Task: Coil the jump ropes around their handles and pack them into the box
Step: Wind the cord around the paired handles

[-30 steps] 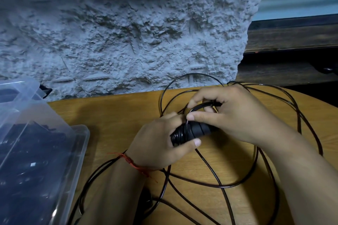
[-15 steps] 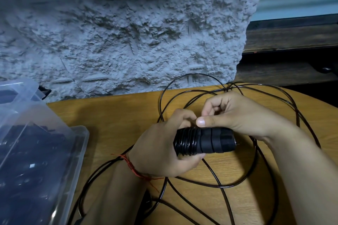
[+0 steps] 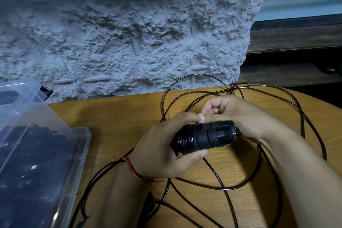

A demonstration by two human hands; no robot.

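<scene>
My left hand [image 3: 166,146] grips the black ribbed plastic handles [image 3: 205,138], held just above the round wooden table [image 3: 120,116]. Thumb is under and fingers over, so the turns wound at their left end can't slip. Right hand [image 3: 236,116] is curled just behind the handles w/ thumb & forefinger nipped together. It's prob. on the thin black plastic rope [image 3: 194,74] for tension, but the strand is hidden betw. my fingertips. Most of the rope lies in loose loops on the table, so I'd say winding is at an early stage. Clear plastic box [image 3: 81,135] sits open at my left w/ dark items inside, near enough to drop the bundle in.
</scene>
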